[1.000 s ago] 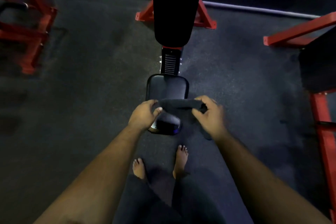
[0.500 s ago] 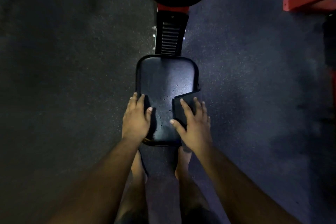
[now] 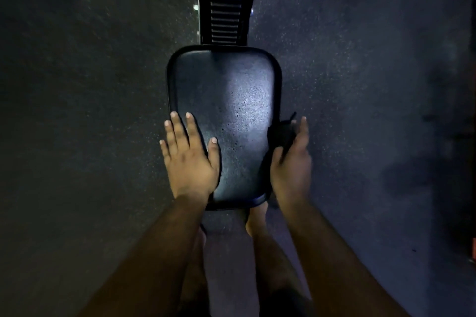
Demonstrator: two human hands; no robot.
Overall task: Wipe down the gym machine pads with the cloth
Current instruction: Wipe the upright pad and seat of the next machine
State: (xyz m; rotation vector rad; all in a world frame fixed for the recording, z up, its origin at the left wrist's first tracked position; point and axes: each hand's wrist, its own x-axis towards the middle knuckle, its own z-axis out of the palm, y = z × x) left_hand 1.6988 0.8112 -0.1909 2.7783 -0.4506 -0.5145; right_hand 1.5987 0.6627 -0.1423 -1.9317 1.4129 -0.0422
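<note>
The black padded seat [image 3: 226, 100] of a gym bench fills the middle of the head view, shiny with small droplets on it. My left hand [image 3: 189, 157] lies flat on the seat's near left edge, fingers spread, holding nothing. My right hand [image 3: 291, 165] is at the seat's right edge, gripping a dark cloth [image 3: 282, 134] against the side of the pad. Most of the cloth is hidden in the hand and shadow.
A black ribbed adjustment rail [image 3: 224, 5] runs away from the seat's far end. Dark speckled rubber floor [image 3: 90, 85] lies on both sides. My bare feet [image 3: 255, 221] stand just below the seat's near end. A dark machine part stands at the far right edge.
The view has closed in on the seat. My right hand has slid the cloth from the seat top off to its right side. The left hand has stayed on the left edge.
</note>
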